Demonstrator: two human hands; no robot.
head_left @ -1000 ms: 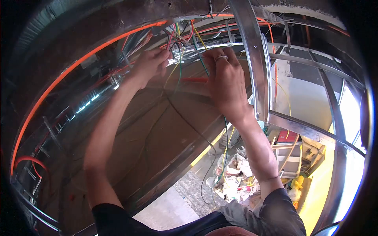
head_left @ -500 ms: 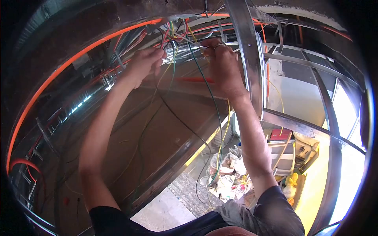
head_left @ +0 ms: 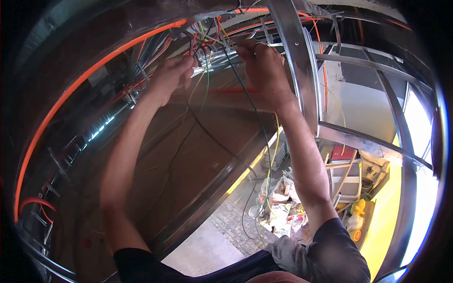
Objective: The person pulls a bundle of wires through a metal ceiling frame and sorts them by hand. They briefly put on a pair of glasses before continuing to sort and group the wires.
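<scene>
Ceiling void above a littered floor (head_left: 278, 212), frame bottom. Mid frame, steel stud (head_left: 302, 70) and orange conduit (head_left: 94, 66). Top centre: left hand (head_left: 172, 78) clenched on the wires (head_left: 207, 45); right hand (head_left: 264, 70) pinches the green wire (head_left: 257, 122), which hangs down. Step looks like sorting wires; next likely needs separating one lead.

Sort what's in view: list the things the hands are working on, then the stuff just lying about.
In hand:
- bundle of red, green and yellow wires, gripped by the left hand
- dark green wire hanging from the right hand

Lying about:
- heap of crumpled papers and litter on the floor below
- red box on a white shelf unit
- orange conduit curving along the ceiling
</scene>
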